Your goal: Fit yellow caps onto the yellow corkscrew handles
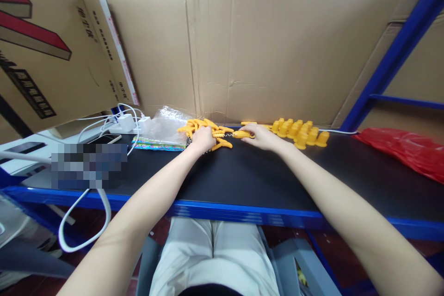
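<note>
Left hand at a pile of orange pieces, black worktop; right hand touching another orange piece. Yellow cups grouped just right of it. I note red plastic at right, clear plastic packaging left, cardboard panel on the far side.

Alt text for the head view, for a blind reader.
The left hand is on a pile of orange pieces on a black shelf, the right hand at more just right of it. Yellow cup-shaped pieces stand farther right, then a red bag; a clear bag lies left, cardboard behind.
</note>
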A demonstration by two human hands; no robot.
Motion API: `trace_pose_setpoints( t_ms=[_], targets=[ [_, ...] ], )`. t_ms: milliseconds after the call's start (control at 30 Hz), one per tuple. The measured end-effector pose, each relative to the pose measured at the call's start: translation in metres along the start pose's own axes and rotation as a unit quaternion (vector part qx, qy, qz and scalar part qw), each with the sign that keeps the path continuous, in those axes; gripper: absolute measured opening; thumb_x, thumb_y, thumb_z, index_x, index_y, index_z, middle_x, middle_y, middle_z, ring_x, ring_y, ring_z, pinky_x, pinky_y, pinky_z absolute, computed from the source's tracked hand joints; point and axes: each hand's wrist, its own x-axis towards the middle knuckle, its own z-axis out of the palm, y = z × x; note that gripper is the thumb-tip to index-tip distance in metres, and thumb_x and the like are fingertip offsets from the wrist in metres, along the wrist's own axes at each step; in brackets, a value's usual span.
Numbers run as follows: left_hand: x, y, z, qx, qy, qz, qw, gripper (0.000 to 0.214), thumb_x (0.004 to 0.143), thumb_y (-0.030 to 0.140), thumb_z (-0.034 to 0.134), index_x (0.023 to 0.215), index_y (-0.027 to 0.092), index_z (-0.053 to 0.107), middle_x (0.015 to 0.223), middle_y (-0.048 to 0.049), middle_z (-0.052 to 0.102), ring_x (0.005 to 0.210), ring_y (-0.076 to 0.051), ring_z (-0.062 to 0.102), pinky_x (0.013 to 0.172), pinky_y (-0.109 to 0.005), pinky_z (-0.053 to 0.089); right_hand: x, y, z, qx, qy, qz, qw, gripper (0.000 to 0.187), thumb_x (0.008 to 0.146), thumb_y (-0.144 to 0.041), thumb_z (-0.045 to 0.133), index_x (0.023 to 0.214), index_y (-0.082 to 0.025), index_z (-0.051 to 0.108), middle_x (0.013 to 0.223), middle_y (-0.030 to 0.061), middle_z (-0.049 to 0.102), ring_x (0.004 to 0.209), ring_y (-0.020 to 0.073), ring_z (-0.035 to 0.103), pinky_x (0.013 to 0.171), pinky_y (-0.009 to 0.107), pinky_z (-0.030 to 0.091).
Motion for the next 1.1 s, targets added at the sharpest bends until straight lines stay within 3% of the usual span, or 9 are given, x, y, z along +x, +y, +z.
trace_pose_setpoints(
  t_ms=[333,500,633,767,900,1100],
  targets=[
    [-0.002,0.000,-0.009,0.029,-0.018,-0.028,0.999,0.032,0.072,0.017,0.055,0.102,0.009,0.062,0.103,-0.0195,0.065,0.100,-0.032,0.060,0.080,-0.038,0.048,-0.001,-0.001,-0.004,0.006,0.013,0.028,1.000,0.029,0.077,-0.021,0.061,0.105,-0.016,0.064,0.106,0.0101,0.065,0.097,0.0225,0.060,0.085,0.036,0.046],
    [-0.003,0.004,-0.008,0.013,-0.026,-0.029,0.999,0.033,0.072,0.018,0.057,0.103,0.009,0.061,0.108,-0.0208,0.063,0.101,-0.034,0.060,0.082,-0.040,0.047,0.000,0.001,-0.001,0.034,0.017,0.003,0.999,0.030,0.077,-0.023,0.061,0.106,-0.016,0.065,0.103,0.0102,0.065,0.094,0.0221,0.060,0.084,0.036,0.047],
    [-0.003,0.008,-0.002,-0.034,-0.019,0.021,0.999,0.039,0.073,0.021,0.060,0.110,0.010,0.057,0.108,-0.0182,0.064,0.101,-0.031,0.060,0.084,-0.036,0.046,0.002,-0.002,0.003,0.053,0.013,-0.030,0.998,0.032,0.077,-0.025,0.061,0.108,-0.018,0.065,0.097,0.0082,0.064,0.081,0.0184,0.059,0.076,0.033,0.048],
    [0.001,0.005,0.002,-0.083,-0.003,0.081,0.993,0.044,0.073,0.020,0.058,0.116,0.013,0.055,0.101,-0.0122,0.067,0.098,-0.027,0.061,0.082,-0.033,0.046,0.002,-0.005,0.001,0.044,0.040,-0.018,0.998,0.033,0.079,-0.025,0.060,0.112,-0.019,0.065,0.098,0.0085,0.061,0.080,0.0171,0.058,0.076,0.032,0.047],
    [0.006,-0.002,0.002,-0.108,0.006,0.120,0.987,0.033,0.075,0.022,0.055,0.106,0.018,0.065,0.092,-0.0087,0.069,0.090,-0.025,0.063,0.078,-0.032,0.046,0.000,-0.009,-0.005,0.026,0.033,0.017,0.999,0.033,0.081,-0.026,0.058,0.113,-0.022,0.065,0.099,0.0080,0.059,0.080,0.0171,0.057,0.077,0.032,0.047],
    [0.007,-0.006,0.000,-0.149,0.007,0.146,0.978,0.027,0.075,0.029,0.054,0.095,0.017,0.069,0.069,-0.0036,0.064,0.066,-0.017,0.058,0.065,-0.028,0.044,-0.002,-0.009,-0.008,0.013,0.024,0.012,1.000,0.034,0.082,-0.025,0.058,0.115,-0.024,0.063,0.099,0.0075,0.059,0.086,0.0187,0.057,0.082,0.033,0.046]
  ],
)
